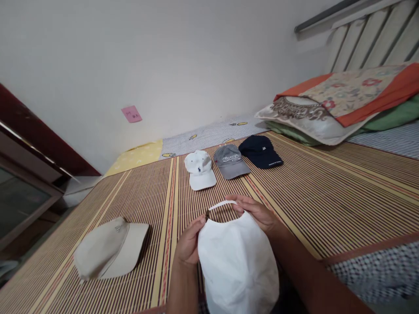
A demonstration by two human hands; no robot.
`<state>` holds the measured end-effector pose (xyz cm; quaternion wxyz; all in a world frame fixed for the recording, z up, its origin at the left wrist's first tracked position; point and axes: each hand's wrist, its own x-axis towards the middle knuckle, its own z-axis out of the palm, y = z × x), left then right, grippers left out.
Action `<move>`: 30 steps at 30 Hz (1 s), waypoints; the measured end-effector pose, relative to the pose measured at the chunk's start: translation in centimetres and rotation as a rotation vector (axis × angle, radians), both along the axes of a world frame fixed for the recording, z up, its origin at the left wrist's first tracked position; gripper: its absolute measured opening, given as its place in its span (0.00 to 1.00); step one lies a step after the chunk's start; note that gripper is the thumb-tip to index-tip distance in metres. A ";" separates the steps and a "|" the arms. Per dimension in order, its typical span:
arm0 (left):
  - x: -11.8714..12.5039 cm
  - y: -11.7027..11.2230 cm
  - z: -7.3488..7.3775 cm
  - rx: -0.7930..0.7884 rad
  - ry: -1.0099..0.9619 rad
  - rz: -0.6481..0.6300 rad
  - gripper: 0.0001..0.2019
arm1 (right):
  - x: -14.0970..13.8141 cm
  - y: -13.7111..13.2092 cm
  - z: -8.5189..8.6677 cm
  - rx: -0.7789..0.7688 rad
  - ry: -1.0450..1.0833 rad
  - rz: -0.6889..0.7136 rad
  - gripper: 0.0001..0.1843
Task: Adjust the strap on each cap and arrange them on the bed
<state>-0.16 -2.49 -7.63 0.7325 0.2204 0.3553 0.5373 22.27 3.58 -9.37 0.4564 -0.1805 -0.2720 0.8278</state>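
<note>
A white baseball cap is held up in front of me, its back opening and strap facing away. My left hand grips the cap's edge by the strap's buckle. On the other side, my right hand is closed on the strap end, fingers behind it. Beyond them on the mat lie a white cap with a small dark emblem, a grey cap with white lettering and a navy cap, side by side. A beige cap rests alone to the left.
A striped bamboo mat covers the bed. Folded bedding and a pillow are piled at the back right, below a radiator. A pink note is stuck to the wall.
</note>
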 end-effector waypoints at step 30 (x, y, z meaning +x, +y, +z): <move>0.2 -0.1 -0.7 -0.019 0.019 0.013 0.12 | 0.0 -0.2 0.9 0.114 -0.025 -0.075 0.17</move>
